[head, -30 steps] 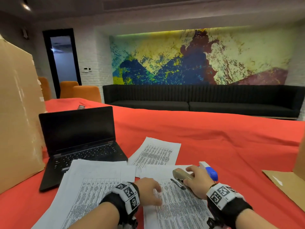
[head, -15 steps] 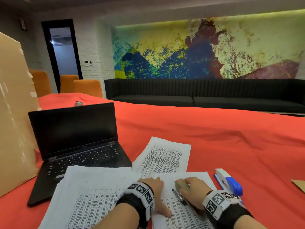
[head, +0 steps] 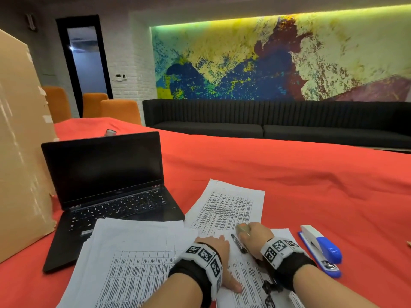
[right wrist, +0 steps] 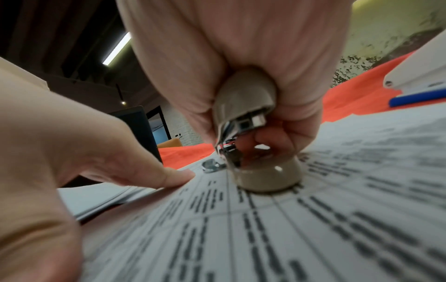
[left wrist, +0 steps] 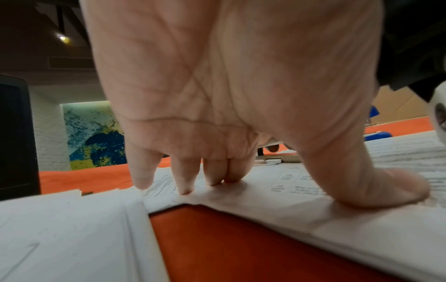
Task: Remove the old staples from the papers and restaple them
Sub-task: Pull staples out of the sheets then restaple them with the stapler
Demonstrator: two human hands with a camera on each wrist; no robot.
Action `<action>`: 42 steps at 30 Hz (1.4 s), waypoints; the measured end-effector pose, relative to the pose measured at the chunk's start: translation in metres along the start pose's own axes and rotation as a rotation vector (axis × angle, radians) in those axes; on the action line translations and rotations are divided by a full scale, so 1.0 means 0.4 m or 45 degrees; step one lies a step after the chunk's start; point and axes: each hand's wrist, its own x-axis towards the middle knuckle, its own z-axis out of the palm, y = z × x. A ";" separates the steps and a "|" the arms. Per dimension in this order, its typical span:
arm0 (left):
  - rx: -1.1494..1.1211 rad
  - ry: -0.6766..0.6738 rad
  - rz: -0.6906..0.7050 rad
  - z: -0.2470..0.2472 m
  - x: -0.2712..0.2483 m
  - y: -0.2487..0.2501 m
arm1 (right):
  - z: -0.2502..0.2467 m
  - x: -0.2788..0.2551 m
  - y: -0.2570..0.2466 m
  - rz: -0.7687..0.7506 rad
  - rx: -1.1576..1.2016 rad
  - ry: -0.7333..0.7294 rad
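papers, white with printed tables, pinned by flat left hand; right hand grips beige stapler.

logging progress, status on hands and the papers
Left hand flat, pressing papers down. Right hand grips beige stapler on the page. Blue stapler idle at right; nothing in the way.

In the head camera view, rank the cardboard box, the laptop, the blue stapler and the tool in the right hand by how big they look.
1. cardboard box, though it is cut off at the frame edge
2. laptop
3. blue stapler
4. beige tool, mostly hidden under the right hand
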 end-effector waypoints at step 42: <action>-0.025 -0.265 0.151 -0.065 -0.030 0.063 | -0.030 0.069 0.142 0.259 0.616 0.265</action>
